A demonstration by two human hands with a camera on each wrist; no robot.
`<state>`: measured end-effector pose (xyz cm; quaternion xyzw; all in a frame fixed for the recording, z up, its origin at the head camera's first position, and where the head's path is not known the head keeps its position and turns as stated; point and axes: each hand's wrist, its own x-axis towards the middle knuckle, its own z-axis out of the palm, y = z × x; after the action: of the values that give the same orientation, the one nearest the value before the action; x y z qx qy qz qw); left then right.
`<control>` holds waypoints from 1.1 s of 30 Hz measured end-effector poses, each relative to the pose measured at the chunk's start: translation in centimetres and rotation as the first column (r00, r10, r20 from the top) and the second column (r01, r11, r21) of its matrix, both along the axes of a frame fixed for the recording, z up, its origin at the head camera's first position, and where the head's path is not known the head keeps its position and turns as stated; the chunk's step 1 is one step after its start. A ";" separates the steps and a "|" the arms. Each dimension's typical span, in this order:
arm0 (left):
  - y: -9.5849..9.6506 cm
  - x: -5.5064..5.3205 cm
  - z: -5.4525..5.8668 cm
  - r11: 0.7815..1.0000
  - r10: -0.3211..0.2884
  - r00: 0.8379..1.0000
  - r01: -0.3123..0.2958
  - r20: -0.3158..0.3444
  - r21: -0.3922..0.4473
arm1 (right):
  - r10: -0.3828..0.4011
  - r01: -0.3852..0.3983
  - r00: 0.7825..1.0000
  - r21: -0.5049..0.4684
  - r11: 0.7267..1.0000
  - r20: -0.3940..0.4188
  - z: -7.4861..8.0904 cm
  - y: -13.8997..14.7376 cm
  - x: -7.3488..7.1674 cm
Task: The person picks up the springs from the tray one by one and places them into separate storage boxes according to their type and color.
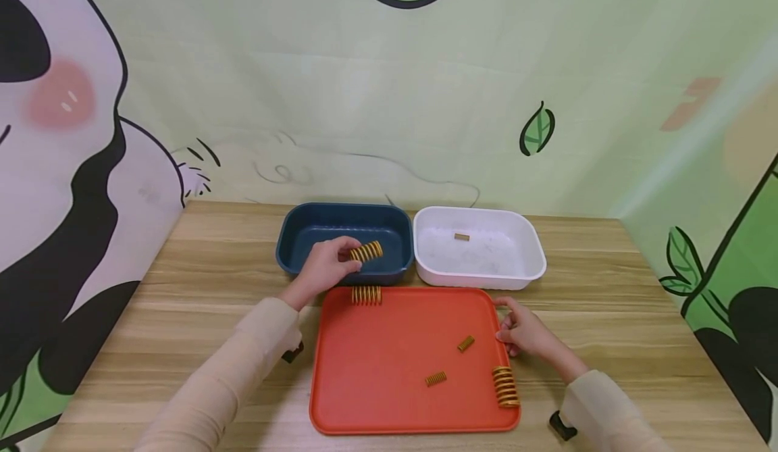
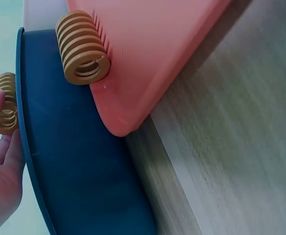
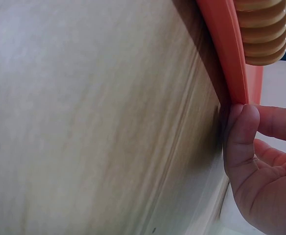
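Note:
My left hand (image 1: 328,261) pinches a large yellow-brown coil spring (image 1: 367,251) between thumb and fingers, above the dark blue bin (image 1: 283,246). In the left wrist view, that spring (image 2: 6,104) shows beyond the bin's rim. At the right side of the red tray (image 1: 401,344), my right hand (image 1: 525,330) holds the rim with thumb and fingertips, as the right wrist view also shows. Another large spring (image 1: 367,295) lies at the tray's far left, and one more (image 1: 505,387) lies along its right edge. Two small springs, one (image 1: 435,378) and another (image 1: 465,343), rest on the tray.
A white bin (image 1: 480,281) stands against the blue bin's right side, with one small spring (image 1: 462,236) inside. Both bins sit just behind the tray on the wooden table (image 1: 225,269). A printed cloth backdrop (image 1: 389,101) rises behind the table.

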<state>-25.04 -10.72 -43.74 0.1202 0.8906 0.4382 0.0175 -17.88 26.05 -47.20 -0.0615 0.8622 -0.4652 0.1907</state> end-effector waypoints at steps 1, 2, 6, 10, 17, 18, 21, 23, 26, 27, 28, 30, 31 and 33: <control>0.0 -0.1 0.0 1.000 -0.001 1.000 0.001 0.003 -0.005 | 0.000 0.000 1.000 0.000 1.000 0.000 0.0 0.0 0.0; 0.0 -0.2 0.0 1.000 -0.001 1.000 0.002 0.007 -0.009 | -0.001 0.001 1.000 -0.001 1.000 -0.001 -0.1 0.0 0.0; -0.1 -0.5 0.1 1.000 -0.014 1.000 0.014 0.005 -0.028 | 0.004 -0.004 1.000 -0.003 1.000 -0.002 -0.1 0.1 0.0; -0.2 -0.9 0.1 0.999 -0.018 1.000 0.018 0.003 -0.043 | 0.009 -0.009 1.000 -0.008 1.000 -0.002 -0.1 0.0 0.0; -0.5 -1.4 -0.3 0.999 -0.031 0.999 0.031 -0.016 -0.033 | 0.005 -0.005 1.000 -0.007 1.000 -0.002 0.1 0.0 0.1; -0.6 -1.5 -0.3 0.999 -0.030 0.999 0.030 -0.013 -0.030 | 0.005 -0.005 1.000 -0.006 1.000 -0.003 0.1 0.0 0.1; -0.5 -1.6 -0.4 0.999 -0.015 1.000 0.016 0.010 -0.031 | 0.009 -0.009 1.000 -0.007 1.000 -0.006 0.1 0.0 0.1; -0.4 -1.7 -0.3 0.999 0.003 0.999 0.000 0.048 -0.046 | 0.011 -0.011 1.000 -0.010 1.000 -0.005 0.2 0.0 0.2; -0.2 -1.7 -0.4 0.998 0.017 0.998 -0.013 0.064 -0.062 | 0.013 -0.013 1.000 -0.016 1.000 -0.004 0.2 0.0 0.2; -0.2 -1.8 -0.5 0.998 0.017 0.998 -0.013 0.061 -0.065 | 0.012 -0.012 1.000 -0.018 1.000 -0.003 0.2 0.0 0.2; -0.2 -1.8 -0.5 0.998 0.017 0.998 -0.014 0.058 -0.066 | 0.012 -0.012 1.000 -0.019 1.000 -0.002 0.3 0.0 0.2; -0.1 -1.9 -0.6 0.997 0.018 0.998 -0.014 0.057 -0.072 | 0.011 -0.011 1.000 -0.020 1.000 -0.002 0.3 0.0 0.2; -0.1 -1.9 -0.5 0.997 0.018 0.998 -0.014 0.055 -0.076 | 0.010 -0.010 1.000 -0.018 1.000 0.000 0.3 0.0 0.2; -0.1 -2.0 -0.5 0.996 0.017 0.999 -0.013 0.051 -0.085 | 0.008 -0.008 1.000 -0.016 1.000 0.002 0.3 0.0 0.2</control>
<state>-27.05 -10.84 -44.28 0.1012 0.9085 0.4033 0.0422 -17.70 26.03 -46.91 -0.0661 0.8579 -0.4715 0.1931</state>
